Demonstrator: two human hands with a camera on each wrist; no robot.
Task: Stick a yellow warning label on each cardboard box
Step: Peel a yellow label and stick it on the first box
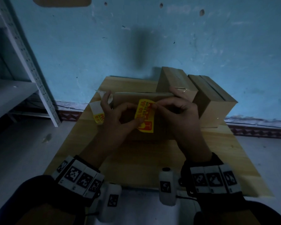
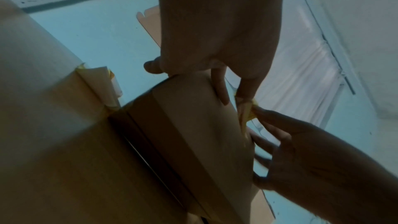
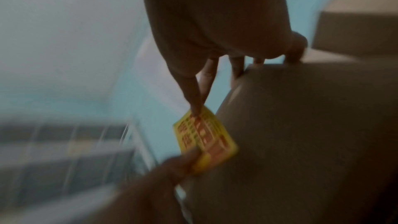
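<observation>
A yellow warning label [image 1: 146, 116] with red print lies over the top of a cardboard box [image 1: 162, 127] in the middle of the wooden table. My left hand [image 1: 137, 116] holds the label's lower left edge between thumb and forefinger. The label's upper right corner curls up, pinched by my right hand [image 1: 154, 106]. In the right wrist view, blurred, my right hand [image 3: 197, 110] pinches the label [image 3: 206, 140] beside the box [image 3: 301, 142]. In the left wrist view the label [image 2: 247, 113] shows edge-on at the box [image 2: 183, 125], with my left hand [image 2: 234, 94] touching it.
A strip of white backing paper carrying another yellow label [image 1: 99, 118] lies at the table's left edge. Two more cardboard boxes [image 1: 173, 82] [image 1: 212, 101] stand at the back right. The table [image 1: 136, 166] stands against a blue wall, and a metal shelf [image 1: 23, 78] stands to the left.
</observation>
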